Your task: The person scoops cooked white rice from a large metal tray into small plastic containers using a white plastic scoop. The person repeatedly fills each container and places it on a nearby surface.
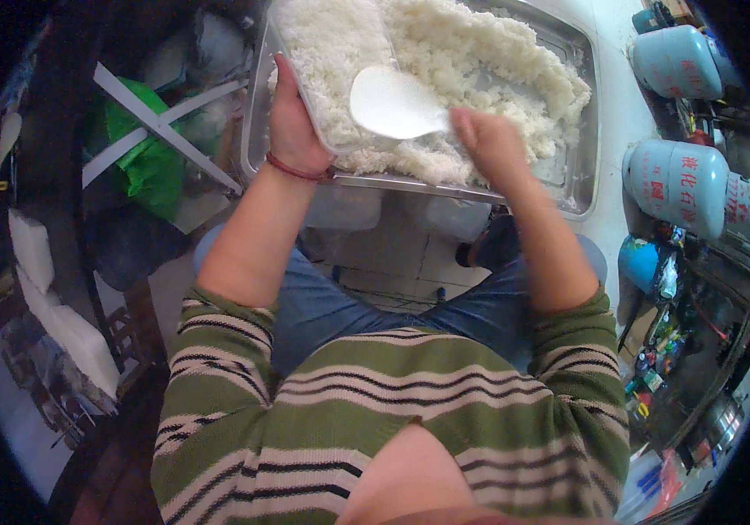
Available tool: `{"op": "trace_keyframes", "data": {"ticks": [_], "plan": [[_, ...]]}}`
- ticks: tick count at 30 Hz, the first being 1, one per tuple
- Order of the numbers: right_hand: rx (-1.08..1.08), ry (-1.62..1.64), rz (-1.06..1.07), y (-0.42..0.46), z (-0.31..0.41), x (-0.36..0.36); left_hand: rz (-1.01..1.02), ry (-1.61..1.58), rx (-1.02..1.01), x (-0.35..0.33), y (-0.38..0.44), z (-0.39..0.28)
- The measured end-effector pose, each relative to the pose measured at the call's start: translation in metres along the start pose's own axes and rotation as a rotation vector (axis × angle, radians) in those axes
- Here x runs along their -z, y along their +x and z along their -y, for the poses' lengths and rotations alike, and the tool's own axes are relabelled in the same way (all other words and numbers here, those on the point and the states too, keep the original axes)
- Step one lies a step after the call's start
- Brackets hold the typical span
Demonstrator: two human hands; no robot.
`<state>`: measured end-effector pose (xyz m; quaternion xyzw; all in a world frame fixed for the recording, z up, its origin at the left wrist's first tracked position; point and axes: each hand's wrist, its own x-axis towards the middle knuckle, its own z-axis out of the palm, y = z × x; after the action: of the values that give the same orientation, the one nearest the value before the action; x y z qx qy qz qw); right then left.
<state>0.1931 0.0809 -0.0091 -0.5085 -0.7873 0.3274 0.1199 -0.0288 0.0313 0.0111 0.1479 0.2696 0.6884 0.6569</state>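
A clear plastic container (322, 134) filled with cooked white rice (335, 46) is tilted over a large metal tray (588, 164). My left hand (296, 125) grips its near left side, the thumb along the rim. A white rice paddle (395, 104) is in my right hand (493, 144), which is slightly blurred. The paddle's broad blade lies over the container's right edge, at the rice. More loose cooked rice (506, 46) is heaped across the tray, and part of the tray's metal bottom shows at its right side.
To the left stands a white crossed-leg frame (162, 121) with a green bag (145, 157). Clear plastic tubs (342, 207) are below the tray's near edge. Gas cylinders (673, 187) stand on the floor at the right, beside a blue bucket (637, 262) and assorted clutter.
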Motion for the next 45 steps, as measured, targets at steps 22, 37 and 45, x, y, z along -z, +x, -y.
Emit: {"op": "trace_keyframes", "data": {"ticks": [22,37,45], "plan": [[0.063,0.038,-0.221,-0.001,-0.013,0.002,-0.007,0.004,-0.232,0.004,0.012,-0.027],[-0.185,0.481,-0.134,0.004,-0.01,-0.021,0.126,-0.134,-0.126,-0.016,0.02,-0.031],[0.001,0.266,0.017,-0.003,0.014,-0.017,-0.014,0.019,-0.093,0.0,0.011,-0.001]]}}
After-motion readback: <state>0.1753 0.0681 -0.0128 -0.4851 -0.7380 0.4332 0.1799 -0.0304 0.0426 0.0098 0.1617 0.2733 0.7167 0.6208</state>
